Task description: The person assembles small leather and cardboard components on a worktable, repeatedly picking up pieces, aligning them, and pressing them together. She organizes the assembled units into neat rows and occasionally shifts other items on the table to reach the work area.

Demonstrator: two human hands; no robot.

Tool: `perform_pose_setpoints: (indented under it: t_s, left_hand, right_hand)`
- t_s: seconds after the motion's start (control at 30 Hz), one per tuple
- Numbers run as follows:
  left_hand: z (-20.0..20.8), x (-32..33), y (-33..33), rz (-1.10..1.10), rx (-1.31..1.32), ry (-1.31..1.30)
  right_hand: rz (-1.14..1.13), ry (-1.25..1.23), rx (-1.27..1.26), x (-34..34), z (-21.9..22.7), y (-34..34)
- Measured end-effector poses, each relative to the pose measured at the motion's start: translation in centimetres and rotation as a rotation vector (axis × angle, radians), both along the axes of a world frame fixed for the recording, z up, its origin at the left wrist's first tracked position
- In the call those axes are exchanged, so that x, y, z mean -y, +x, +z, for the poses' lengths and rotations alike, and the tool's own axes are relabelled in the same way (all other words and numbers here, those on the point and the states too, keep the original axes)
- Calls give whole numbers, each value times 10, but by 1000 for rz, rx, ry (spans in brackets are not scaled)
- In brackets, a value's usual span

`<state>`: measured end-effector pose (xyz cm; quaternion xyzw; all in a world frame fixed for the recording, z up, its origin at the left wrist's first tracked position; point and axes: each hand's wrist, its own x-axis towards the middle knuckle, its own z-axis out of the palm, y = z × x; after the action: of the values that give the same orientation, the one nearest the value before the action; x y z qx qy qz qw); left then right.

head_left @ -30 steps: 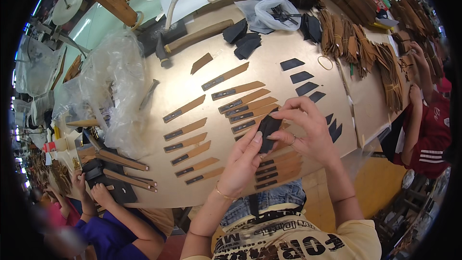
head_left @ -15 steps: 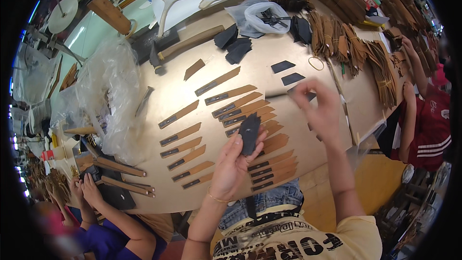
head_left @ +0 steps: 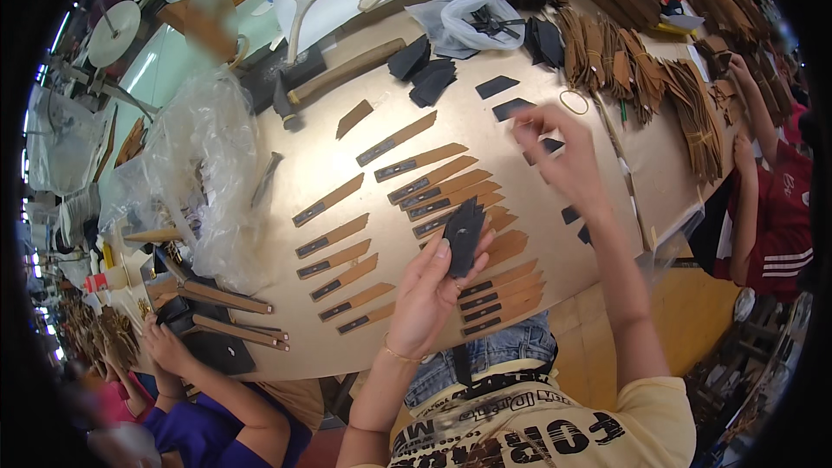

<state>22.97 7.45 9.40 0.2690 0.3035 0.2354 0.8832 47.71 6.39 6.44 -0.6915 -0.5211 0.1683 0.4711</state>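
My left hand (head_left: pixel 425 299) is closed around a small stack of dark, pointed leather-like pieces (head_left: pixel 465 238), thumb on top. My right hand (head_left: pixel 568 160), slightly blurred, is over a slanting row of the same dark pieces. Its fingers are curved and apart, with no held piece visible. One dark piece (head_left: pixel 497 87) lies at the far end of that row, another (head_left: pixel 511 109) beside my fingertips. Below my right wrist, further dark pieces (head_left: pixel 570 214) lie on the table. Several brown strips (head_left: pixel 420 160) with dark end patches are spread in columns around my left hand.
A hammer (head_left: pixel 347 69), dark piles (head_left: pixel 432 82) and a white plastic bag (head_left: pixel 481 22) are at the back. Bundled brown strips (head_left: pixel 693 121) line the right. Clear plastic (head_left: pixel 204 182) lies left. Co-workers' hands (head_left: pixel 165 347) work at lower left and far right (head_left: pixel 744 156).
My right hand has moved slightly away from me along the row. An additional dark piece now lies at the row's far end. My left hand still holds its stack. The view has shifted slightly.
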Motion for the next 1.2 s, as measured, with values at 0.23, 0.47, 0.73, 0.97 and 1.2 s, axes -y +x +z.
perform_pose_setpoints:
  t_s: [0.23,0.47,0.73,0.97,1.2]
  left_hand:
    - [-12,12,7,-109,-26,20]
    - [-14,21,7,-151,-76,13]
    - [-11,10,-6,-24,-45,61]
    - [-11,14,-30,41,-97,42]
    - [-19,12,-39,48,-74,4]
  right_hand:
    - [122,-33,60,72,21,-77]
    - [152,-39,-16,82,26,-70]
    - [65,81,-197,4,18,20]
    - [2,-158,1,-107,-35,73]
    - [1,-164,222,-93,-44,79]
